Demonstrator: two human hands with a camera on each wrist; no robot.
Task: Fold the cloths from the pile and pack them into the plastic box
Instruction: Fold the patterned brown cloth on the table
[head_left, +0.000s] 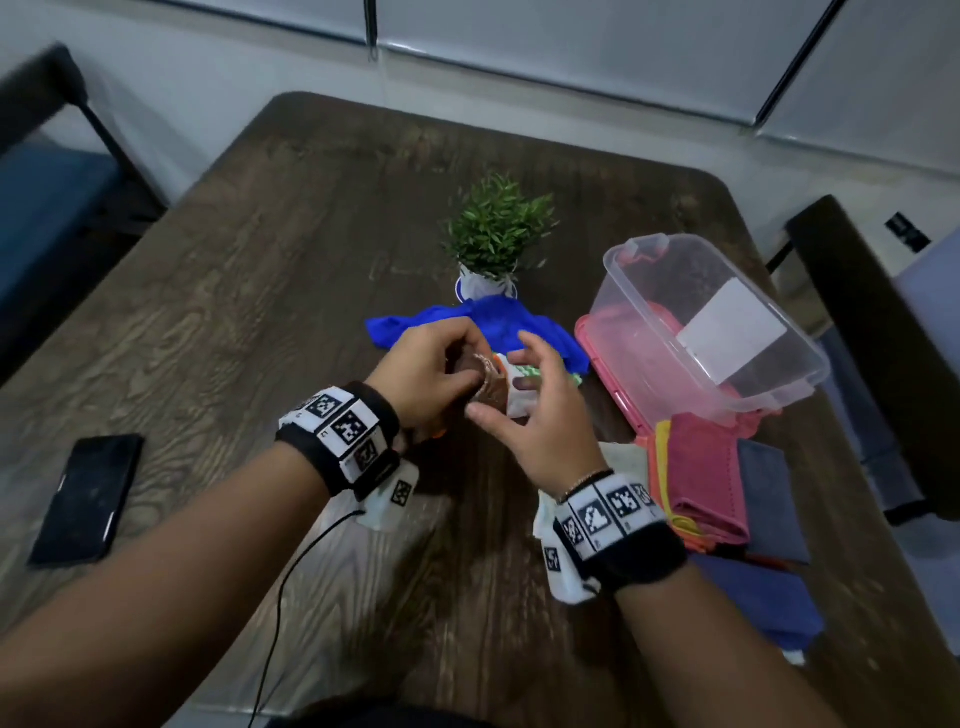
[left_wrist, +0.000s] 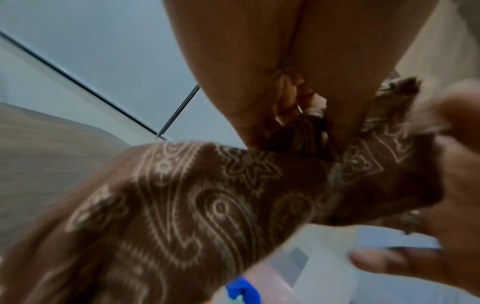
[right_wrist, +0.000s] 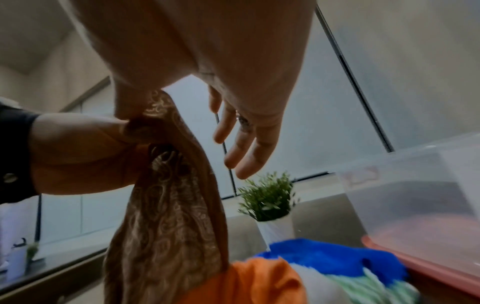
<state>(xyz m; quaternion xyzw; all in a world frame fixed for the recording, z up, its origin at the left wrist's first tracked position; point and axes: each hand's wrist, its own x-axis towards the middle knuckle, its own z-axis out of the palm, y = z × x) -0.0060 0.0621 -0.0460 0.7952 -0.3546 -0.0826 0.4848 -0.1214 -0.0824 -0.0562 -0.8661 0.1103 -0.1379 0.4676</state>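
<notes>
While the left hand (head_left: 423, 371) pinches the brown paisley cloth (left_wrist: 187, 205), the right hand (head_left: 540, 410) (fingers spread) hovers beside it.

Worktop: dark wood-grain worktop (head_left: 291, 249) with rounded corners, filling the middle.
Wall: pale grey panels (head_left: 571, 47) from 11 to 1 o'clock, split by dark seams.
Seat: dark-framed bench with a blue cushion (head_left: 47, 208) at 9 o'clock.
Chair: dark chair (head_left: 872, 322) at 3 o'clock.
Light: dim, cool.
</notes>
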